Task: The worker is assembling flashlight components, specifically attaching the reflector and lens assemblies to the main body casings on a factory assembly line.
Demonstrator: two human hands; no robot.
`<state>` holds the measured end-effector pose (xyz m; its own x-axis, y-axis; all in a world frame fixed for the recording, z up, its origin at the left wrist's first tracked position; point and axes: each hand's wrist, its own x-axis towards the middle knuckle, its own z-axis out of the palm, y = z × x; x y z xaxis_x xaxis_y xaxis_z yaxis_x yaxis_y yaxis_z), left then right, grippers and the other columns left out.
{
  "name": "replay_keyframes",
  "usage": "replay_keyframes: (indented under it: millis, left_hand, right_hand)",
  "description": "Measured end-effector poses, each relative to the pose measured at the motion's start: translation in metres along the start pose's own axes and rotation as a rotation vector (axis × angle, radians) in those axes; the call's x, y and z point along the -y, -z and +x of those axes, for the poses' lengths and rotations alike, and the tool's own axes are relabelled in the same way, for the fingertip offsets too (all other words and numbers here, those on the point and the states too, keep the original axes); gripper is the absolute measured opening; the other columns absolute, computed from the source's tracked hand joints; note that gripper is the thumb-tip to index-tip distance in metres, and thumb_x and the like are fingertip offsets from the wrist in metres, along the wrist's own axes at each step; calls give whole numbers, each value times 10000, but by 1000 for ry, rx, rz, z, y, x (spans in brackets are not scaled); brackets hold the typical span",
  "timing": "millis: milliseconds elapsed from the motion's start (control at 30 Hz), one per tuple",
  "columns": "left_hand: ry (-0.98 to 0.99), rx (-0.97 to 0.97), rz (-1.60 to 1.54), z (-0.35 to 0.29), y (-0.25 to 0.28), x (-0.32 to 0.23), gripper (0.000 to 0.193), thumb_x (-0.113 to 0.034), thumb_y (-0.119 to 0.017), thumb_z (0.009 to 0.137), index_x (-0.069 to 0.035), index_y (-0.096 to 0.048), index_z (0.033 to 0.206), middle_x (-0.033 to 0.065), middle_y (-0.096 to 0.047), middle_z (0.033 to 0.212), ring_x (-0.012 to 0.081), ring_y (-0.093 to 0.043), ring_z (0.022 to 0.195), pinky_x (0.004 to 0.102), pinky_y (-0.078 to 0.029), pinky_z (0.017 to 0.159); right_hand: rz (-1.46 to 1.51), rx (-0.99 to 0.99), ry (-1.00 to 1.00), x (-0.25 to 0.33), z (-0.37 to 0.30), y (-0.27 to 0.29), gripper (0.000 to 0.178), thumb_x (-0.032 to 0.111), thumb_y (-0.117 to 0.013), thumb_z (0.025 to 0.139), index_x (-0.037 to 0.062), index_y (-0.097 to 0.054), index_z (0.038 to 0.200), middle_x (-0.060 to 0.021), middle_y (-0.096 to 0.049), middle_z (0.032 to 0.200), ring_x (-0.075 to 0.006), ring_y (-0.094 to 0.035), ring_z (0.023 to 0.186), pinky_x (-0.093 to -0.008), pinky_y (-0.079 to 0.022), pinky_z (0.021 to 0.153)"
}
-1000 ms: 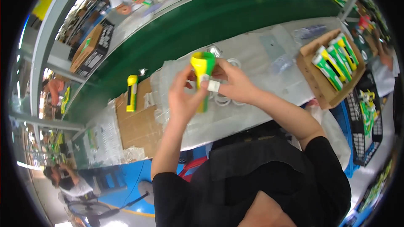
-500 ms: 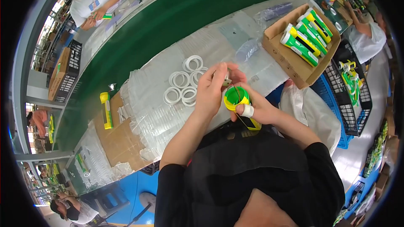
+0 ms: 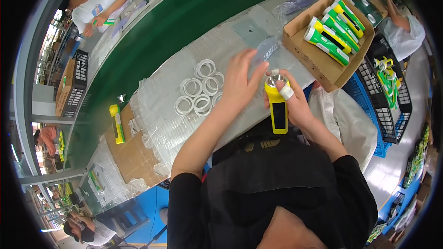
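A yellow flashlight with a dark panel stands nearly upright in my right hand, whose fingers wrap round its head. A white wrap covers one digit of that hand. The shiny reflector sits in the flashlight's wide mouth. To its left my left hand is raised, fingers stretched out and thumb apart, holding nothing. Just beyond its fingertips lies a clear plastic-wrapped roll or stack. Several white rings lie in small piles left of that hand.
A cardboard box with several green and yellow flashlights stands at the right. Beside it are a black crate and a white bag. Another flashlight lies left, near the green belt. Co-workers sit around.
The reflector has gone from my left hand into the flashlight's mouth. My left hand has let go and moved up and away; the flashlight is now turned more upright.
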<state>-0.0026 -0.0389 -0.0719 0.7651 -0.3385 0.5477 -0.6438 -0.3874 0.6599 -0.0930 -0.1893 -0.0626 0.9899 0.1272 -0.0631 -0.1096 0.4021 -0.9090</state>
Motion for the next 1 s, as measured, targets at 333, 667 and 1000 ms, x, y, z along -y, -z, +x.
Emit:
replay_keyframes:
  millis: [333, 667, 1000]
  left_hand:
    - [79, 241, 347, 14, -10, 42, 567, -284, -778, 786, -2, -580, 1236, 148, -607, 1091, 317, -570, 1036, 404, -478, 859]
    - [-171, 320, -218, -25, 42, -34, 374, -153, -504, 956, -35, -585, 1302, 146, -525, 1158, 269, -515, 1038, 335, -430, 870]
    - [-323, 165, -134, -50, 53, -36, 389, -204, -468, 940, 23, -645, 1201, 141, -558, 1131, 292, -511, 1032, 387, -418, 894]
  right_hand:
    - [-5, 27, 16, 3, -10, 13, 524, 442, -535, 983, 30, -440, 1292, -133, -602, 873, -203, -614, 729, -311, -494, 669]
    - [-35, 205, 43, 1, -10, 0, 408, 351, -589, 977, 22, -479, 1192, -88, -627, 927, -143, -633, 755, -268, -518, 684]
    - [-156, 312, 69, -3, -16, -13, 354, 257, -636, 955, 9, -492, 1162, -70, -622, 918, -126, -626, 756, -266, -517, 686]
